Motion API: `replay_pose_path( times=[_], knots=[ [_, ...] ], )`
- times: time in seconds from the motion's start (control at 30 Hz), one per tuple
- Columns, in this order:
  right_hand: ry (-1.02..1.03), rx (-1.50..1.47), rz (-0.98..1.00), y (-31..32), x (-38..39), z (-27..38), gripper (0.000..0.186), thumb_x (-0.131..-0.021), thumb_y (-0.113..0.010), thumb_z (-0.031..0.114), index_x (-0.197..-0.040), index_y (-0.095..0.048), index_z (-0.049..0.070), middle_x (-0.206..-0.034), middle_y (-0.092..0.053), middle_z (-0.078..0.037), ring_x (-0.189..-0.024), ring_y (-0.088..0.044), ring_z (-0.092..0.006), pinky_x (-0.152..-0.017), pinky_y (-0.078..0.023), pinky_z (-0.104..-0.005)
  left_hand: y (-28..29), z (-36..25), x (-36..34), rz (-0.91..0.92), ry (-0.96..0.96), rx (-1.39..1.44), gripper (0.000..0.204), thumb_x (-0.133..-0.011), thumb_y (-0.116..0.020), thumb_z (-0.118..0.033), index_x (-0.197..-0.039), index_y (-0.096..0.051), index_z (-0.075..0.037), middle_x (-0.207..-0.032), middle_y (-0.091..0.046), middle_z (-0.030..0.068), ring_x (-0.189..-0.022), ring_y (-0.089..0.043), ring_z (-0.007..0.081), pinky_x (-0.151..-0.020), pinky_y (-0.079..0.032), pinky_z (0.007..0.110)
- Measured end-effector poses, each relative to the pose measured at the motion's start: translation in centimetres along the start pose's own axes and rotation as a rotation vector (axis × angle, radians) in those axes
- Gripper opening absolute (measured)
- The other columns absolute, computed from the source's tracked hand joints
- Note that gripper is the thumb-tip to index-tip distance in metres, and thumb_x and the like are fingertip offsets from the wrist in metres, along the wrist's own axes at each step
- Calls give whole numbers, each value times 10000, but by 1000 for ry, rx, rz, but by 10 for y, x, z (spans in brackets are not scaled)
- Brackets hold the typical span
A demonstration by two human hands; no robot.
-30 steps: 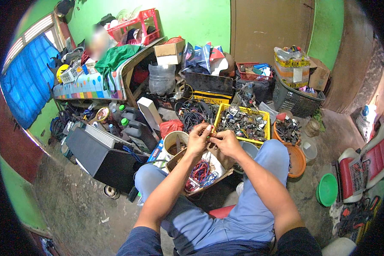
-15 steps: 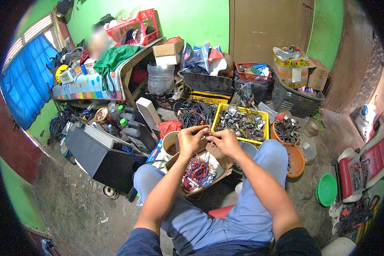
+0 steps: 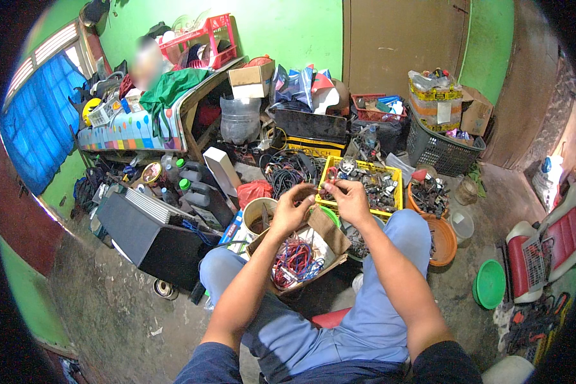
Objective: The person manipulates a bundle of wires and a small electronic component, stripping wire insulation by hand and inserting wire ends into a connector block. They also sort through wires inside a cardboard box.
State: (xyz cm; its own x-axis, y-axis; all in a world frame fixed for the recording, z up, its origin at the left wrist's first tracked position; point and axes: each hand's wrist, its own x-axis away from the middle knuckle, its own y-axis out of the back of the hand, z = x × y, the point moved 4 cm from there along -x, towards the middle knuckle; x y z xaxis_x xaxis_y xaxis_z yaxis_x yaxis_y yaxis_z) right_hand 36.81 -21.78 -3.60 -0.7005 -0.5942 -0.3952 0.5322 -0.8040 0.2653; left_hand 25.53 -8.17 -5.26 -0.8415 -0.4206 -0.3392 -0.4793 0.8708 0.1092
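Observation:
My left hand [image 3: 292,210] and my right hand [image 3: 352,203] are raised close together over an open cardboard box [image 3: 331,232]. Thumb and fingers of the left are pinched, but what they hold is too small to make out. My right hand also pinches at the fingertips, with a bit of red showing near them; its kind cannot be told. Inside the box, between my knees, lies a tangle of red, blue and white wires [image 3: 294,261]. Just beyond my right hand stands a yellow crate [image 3: 400,193] full of small electrical parts.
A cream bucket [image 3: 252,211] stands left of the box. Orange basins [image 3: 446,242] sit by my right knee, and a green bowl [image 3: 489,285] lies farther right. Black cables [image 3: 291,171] are heaped beyond my hands. A dark boxy case [image 3: 148,240] stands at left.
My hands have moved slightly apart, the right one to the right and up. A green rim now shows between them, above the box.

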Motion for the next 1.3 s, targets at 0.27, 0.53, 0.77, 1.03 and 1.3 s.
replay_pose_path(
  times=[0.27,0.53,0.77,1.03,1.3],
  knots=[
    [-96,-345,50,-5,4,-3,204,-944,-675,159,-1002,-752,-21,-885,-750,-74,-803,-657,-96,-740,-533,-273,-9,-10,6,34,-105,-392,305,-893,-723,-206,-1142,-711,-31,-1135,-701,141,-998,-666,183,-899,-499,338],
    [-257,-687,-59,-11,7,-14,217,-940,-686,174,-1012,-734,-24,-877,-729,-79,-789,-675,-140,-716,-545,-283,-8,-4,3,98,-19,-258,248,-881,-744,-263,-1002,-768,-48,-783,-709,100,-701,-639,150,-663,-496,329],
    [-321,-745,-50,-7,4,-16,177,-939,-686,161,-982,-724,-7,-834,-700,-55,-690,-624,-120,-600,-501,-246,-4,-15,5,117,13,-259,236,-880,-747,-246,-979,-768,-33,-631,-647,35,-557,-553,75,-524,-442,276],
    [-196,-319,37,-4,1,-3,181,-937,-688,163,-961,-753,-5,-773,-711,-48,-624,-612,-97,-597,-491,-253,5,-30,3,149,19,-383,229,-840,-773,-235,-929,-762,-23,-671,-672,69,-602,-591,115,-598,-481,321],
    [185,256,68,-4,10,28,181,-854,-703,126,-996,-746,22,-865,-705,-174,-788,-696,-330,-706,-528,-398,19,-34,1,123,-87,-608,280,-767,-829,-243,-947,-765,-40,-883,-742,116,-790,-703,190,-735,-534,355]
  ],
)
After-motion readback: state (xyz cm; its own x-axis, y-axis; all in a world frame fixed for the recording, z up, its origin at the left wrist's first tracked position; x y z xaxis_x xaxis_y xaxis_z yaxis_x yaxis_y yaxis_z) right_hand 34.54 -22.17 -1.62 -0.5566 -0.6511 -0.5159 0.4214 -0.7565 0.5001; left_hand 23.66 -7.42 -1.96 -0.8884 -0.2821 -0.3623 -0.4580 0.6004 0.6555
